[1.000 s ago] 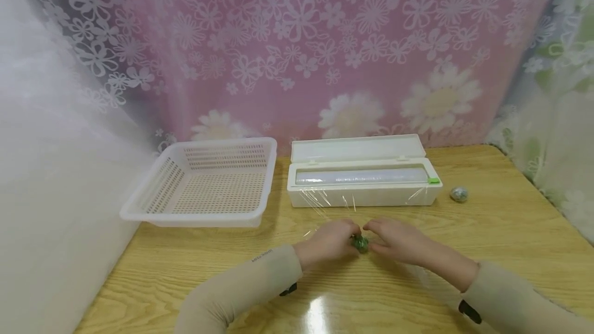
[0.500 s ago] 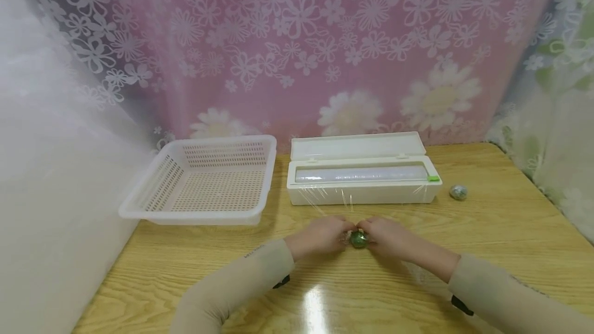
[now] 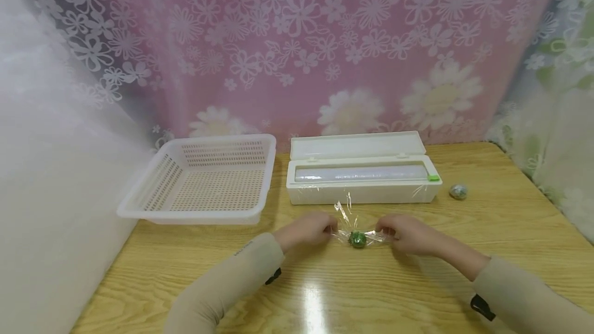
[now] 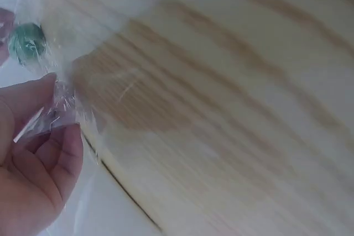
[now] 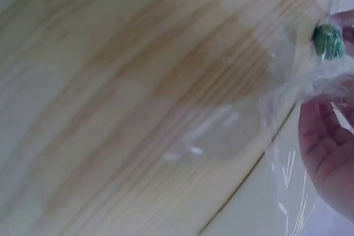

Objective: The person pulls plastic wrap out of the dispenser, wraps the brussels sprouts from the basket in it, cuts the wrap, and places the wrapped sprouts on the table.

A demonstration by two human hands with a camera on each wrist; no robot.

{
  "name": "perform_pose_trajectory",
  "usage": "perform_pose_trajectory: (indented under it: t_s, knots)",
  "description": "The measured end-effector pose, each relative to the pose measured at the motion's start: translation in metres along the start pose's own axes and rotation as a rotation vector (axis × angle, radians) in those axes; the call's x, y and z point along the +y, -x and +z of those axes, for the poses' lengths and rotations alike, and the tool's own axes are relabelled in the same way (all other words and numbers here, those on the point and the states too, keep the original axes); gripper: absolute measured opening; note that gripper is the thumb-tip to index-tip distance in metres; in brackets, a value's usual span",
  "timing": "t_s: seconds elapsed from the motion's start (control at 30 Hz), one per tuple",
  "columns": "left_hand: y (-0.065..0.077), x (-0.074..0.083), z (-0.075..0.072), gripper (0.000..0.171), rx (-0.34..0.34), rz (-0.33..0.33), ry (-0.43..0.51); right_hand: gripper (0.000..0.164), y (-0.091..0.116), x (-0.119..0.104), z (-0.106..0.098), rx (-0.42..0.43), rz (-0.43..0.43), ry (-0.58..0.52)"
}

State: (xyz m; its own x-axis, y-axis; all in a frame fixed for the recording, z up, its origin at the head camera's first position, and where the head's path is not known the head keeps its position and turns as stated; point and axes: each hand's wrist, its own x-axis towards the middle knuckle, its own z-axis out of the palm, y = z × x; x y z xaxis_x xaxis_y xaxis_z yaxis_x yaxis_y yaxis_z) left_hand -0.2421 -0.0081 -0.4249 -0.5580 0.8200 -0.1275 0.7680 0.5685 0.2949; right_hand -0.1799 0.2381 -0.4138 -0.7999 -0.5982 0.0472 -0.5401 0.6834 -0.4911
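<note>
A small round green object (image 3: 358, 239) sits inside clear plastic wrap (image 3: 377, 236), low over the wooden table, between my two hands. On its left side my left hand (image 3: 310, 230) pinches a gathered end of the wrap between thumb and fingers; the left wrist view shows the bunched film (image 4: 62, 100) there. My right hand (image 3: 412, 234) pinches the opposite end, and crinkled film (image 5: 326, 85) runs from those fingers in the right wrist view. Loose film rises behind the green object toward a white wrap dispenser box (image 3: 364, 195), whose lid stands up, exposing the roll (image 3: 362, 174).
A white perforated plastic basket (image 3: 197, 219) stands at the back left of the wooden table (image 3: 260, 303). Right of the dispenser lies a small round wrapped item (image 3: 458, 191). A pink flowered curtain (image 3: 297, 66) hangs behind the table.
Both hands were close around the green object and have since drawn apart to either side. Wrap now stretches out left and right of it, and its loose film stands up behind.
</note>
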Motion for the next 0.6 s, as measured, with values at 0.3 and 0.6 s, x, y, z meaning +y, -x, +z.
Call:
perform_pose_trajectory:
  t_s: [0.3,0.6]
  knots:
    - [0.008,-0.009,-0.005,0.009,-0.003,-0.099,0.079,0.015,0.013,0.022,-0.017,-0.092,0.067,-0.093]
    - [0.013,-0.007,-0.006,0.009,-0.013,-0.164,0.092,0.013,0.019,0.037,-0.019,-0.075,0.094,-0.112]
